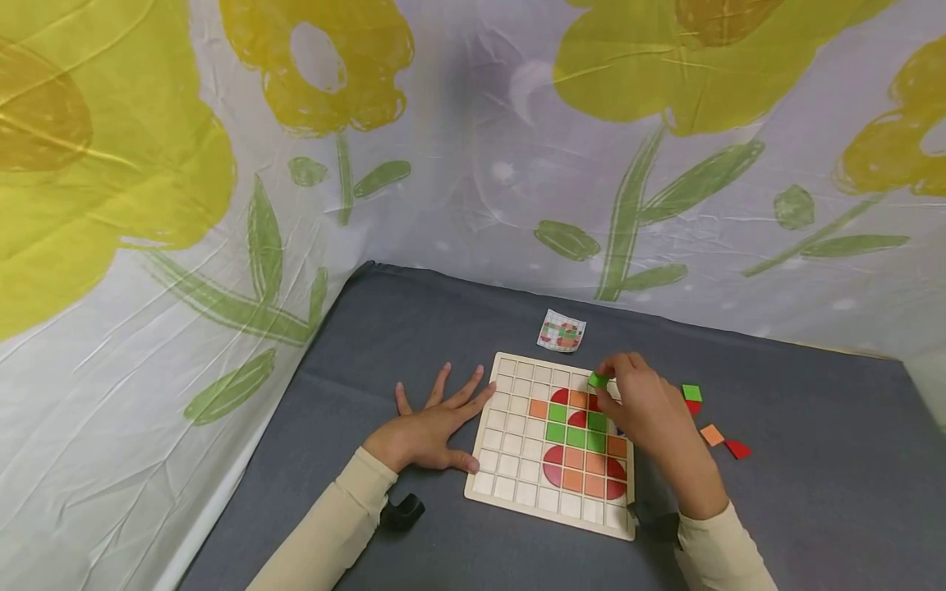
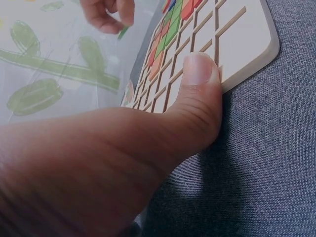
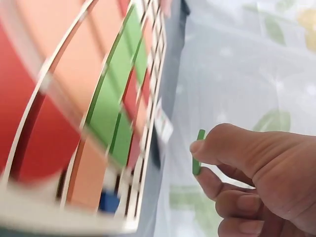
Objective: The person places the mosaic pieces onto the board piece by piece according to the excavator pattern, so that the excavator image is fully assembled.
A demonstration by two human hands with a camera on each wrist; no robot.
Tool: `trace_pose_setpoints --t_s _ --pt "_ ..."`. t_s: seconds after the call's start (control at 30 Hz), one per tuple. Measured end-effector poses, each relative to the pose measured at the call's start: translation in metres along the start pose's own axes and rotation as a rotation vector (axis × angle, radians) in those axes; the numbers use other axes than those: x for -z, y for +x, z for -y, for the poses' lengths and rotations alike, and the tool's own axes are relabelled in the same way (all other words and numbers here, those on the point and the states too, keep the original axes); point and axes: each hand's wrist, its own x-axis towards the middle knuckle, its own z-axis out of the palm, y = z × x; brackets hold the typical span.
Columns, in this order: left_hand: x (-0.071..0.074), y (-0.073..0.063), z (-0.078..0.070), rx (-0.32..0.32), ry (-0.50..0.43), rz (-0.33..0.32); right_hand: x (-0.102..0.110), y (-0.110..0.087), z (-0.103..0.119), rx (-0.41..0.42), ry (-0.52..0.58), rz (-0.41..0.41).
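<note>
A wooden grid board [image 1: 510,466] lies on the dark cloth, with orange, green and red tiles filling cells on its right half. Thumb and fingertips of my right hand [image 1: 645,404] pinch a green square tile [image 3: 198,155] above the board's far right part. My left hand [image 1: 432,428] is spread flat at the left edge; its thumb [image 2: 200,79] rests on the board's rim in the left wrist view. A small blue piece [image 3: 109,201] shows near the right side of the board in the right wrist view, partly hidden.
A printed pattern card [image 1: 562,331] lies beyond the board. To the right are a loose green tile [image 1: 691,392], a red piece [image 1: 693,406] touching it, an orange tile [image 1: 712,435] and another red piece [image 1: 738,449]. A black object [image 1: 402,512] sits by the left sleeve.
</note>
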Motion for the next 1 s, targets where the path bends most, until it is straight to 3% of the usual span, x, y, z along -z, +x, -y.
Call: trace_pose_setpoints --t_s 0.23,0.47,0.73,1.0 --pt "0.001 -0.002 -0.001 -0.004 -0.006 0.007 -0.010 0.009 0.025 0.030 0.009 0.019" --pt "0.001 -0.003 0.000 -0.003 -0.010 0.007 -0.021 0.016 0.045 0.114 -0.008 0.047" --pt "-0.001 -0.001 0.002 -0.022 -0.032 -0.006 -0.032 0.022 0.064 0.106 0.006 0.144" --pt "0.001 0.000 -0.001 0.007 -0.001 0.003 -0.043 0.025 0.073 0.129 -0.021 0.161"
